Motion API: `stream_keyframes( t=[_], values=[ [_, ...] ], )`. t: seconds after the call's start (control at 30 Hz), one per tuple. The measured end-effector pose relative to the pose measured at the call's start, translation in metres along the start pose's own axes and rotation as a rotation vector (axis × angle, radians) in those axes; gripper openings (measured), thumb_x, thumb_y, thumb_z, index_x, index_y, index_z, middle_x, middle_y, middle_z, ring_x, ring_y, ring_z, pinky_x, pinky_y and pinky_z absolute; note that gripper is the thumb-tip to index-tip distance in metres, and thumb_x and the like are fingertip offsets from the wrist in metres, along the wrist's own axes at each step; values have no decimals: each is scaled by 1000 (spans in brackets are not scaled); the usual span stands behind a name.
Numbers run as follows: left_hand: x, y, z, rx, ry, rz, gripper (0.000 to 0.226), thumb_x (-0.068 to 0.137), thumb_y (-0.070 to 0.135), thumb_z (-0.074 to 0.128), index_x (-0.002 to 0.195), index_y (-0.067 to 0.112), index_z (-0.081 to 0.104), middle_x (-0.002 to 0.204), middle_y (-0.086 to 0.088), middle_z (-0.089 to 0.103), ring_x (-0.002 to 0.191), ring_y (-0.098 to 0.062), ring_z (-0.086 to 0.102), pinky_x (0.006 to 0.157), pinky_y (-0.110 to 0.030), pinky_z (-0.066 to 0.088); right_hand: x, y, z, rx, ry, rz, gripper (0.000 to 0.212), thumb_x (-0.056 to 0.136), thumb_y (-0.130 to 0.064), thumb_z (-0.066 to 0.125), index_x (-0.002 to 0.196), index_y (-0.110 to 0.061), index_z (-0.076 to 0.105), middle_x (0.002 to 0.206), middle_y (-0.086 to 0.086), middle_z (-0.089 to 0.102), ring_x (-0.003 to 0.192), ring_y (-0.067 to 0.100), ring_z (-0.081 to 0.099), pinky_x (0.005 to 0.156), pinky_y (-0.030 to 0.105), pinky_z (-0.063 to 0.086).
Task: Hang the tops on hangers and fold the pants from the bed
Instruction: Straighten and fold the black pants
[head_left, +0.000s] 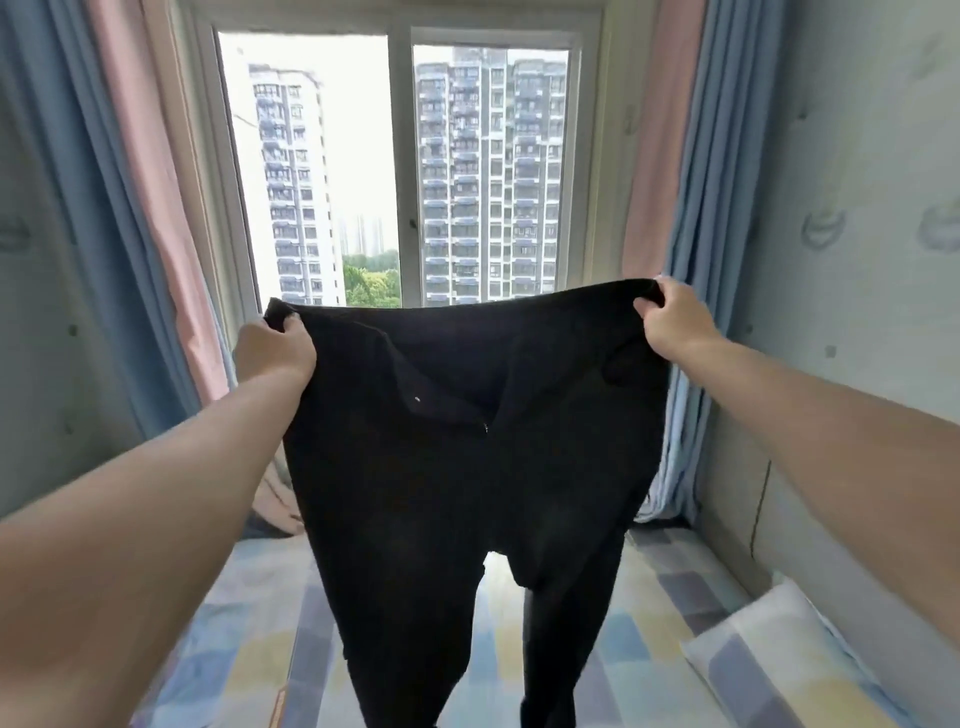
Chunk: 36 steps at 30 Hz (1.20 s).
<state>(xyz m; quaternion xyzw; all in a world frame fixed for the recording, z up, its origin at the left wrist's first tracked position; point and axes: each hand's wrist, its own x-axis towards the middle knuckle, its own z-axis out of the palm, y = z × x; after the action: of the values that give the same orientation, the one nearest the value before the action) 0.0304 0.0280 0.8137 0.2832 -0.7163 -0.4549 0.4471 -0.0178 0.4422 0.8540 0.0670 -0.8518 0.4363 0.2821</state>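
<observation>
Your two bare forearms reach forward from the lower corners, one on each side of the black pants. Below the pants lies the bed, its cover a check of pale blue, yellow and lilac squares; a pillow in the same check lies on the bed to the right of the pant legs, close to the wall.

The pants hang in the air in front of you, held up by the waistband and spread wide; a front flap shows near the middle of them, with a small pale dot on it. Both legs drop down and run out of the bottom of the view, so you cannot tell whether the cuffs touch the bed.

Your left hand grips the left end of the waistband, fingers curled round a bunched fold of cloth; your right hand grips the right end, a little higher than the left, fingers curled over the edge.

Beyond the pants, the left curtains hang in pink and blue to their left; the right curtains, in the same two colours, hang to their right. Straight behind the waistband stands the window, two panes in a white frame; its lower edge is hidden by the pants. Through the glass, above the pants, rise grey tower blocks; green trees show between them, just above the waistband.
</observation>
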Motion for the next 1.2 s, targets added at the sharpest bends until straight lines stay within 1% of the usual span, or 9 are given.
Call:
stream_keyframes(
  t=[0.23,0.4,0.53,0.6,0.73,0.8,0.9,1.07,1.2],
  values=[
    [39,70,-22,32,14,86,42,96,40,50,121,8,60,114,-15,64,104,-39,62,83,-37,45,42,-60,-33,-18,56,-81,43,105,-23,47,145,-9,46,135,12,58,121,31,56,93,35,45],
    [50,95,-38,-79,-56,-53,25,90,35,51,100,13,58,105,-10,64,94,-34,60,89,-39,52,53,-79,-38,-26,47,-88,42,105,-21,47,143,-4,49,131,16,60,112,30,58,85,35,44],
    [49,101,-44,-86,-163,-248,34,95,25,48,120,5,56,98,-9,61,92,-30,59,86,-34,49,54,-87,-31,-18,39,-41,38,103,-18,49,138,-4,54,115,11,62,105,29,59,82,34,45],
    [44,98,-45,-111,-264,-368,28,99,20,42,110,1,59,95,-11,63,86,-29,60,88,-34,50,54,-90,-25,-21,27,34,34,100,-15,50,131,-4,57,113,12,62,103,30,59,84,36,50],
    [25,94,-38,-236,-399,-571,27,104,18,42,89,0,55,85,-9,56,85,-25,57,86,-33,50,47,-100,-10,16,3,189,8,94,-8,49,98,-5,55,84,7,54,73,23,53,54,28,41],
    [12,100,-32,-357,-449,-652,28,104,18,45,86,0,57,81,-8,58,72,-23,60,65,-37,60,41,-108,-1,131,-63,268,5,94,-2,52,91,-4,56,81,10,59,61,23,58,44,27,45],
    [-9,114,-19,-467,-583,-576,30,106,19,37,92,3,58,77,-9,62,62,-23,63,39,-40,56,30,-118,15,278,-195,323,7,94,4,56,89,2,62,69,16,69,46,24,68,40,28,52],
    [-49,139,-9,-529,-751,-318,31,101,7,37,84,5,62,58,-10,67,44,-21,66,39,-29,52,17,-132,28,436,-398,254,11,94,-4,63,98,6,67,82,23,75,72,32,76,61,41,62],
    [-73,150,-5,-624,-874,-290,24,105,19,43,101,5,63,73,-12,69,61,-25,67,50,-32,55,6,-152,32,529,-482,168,13,92,-10,70,92,3,68,80,21,74,71,30,75,61,36,61]
  ],
)
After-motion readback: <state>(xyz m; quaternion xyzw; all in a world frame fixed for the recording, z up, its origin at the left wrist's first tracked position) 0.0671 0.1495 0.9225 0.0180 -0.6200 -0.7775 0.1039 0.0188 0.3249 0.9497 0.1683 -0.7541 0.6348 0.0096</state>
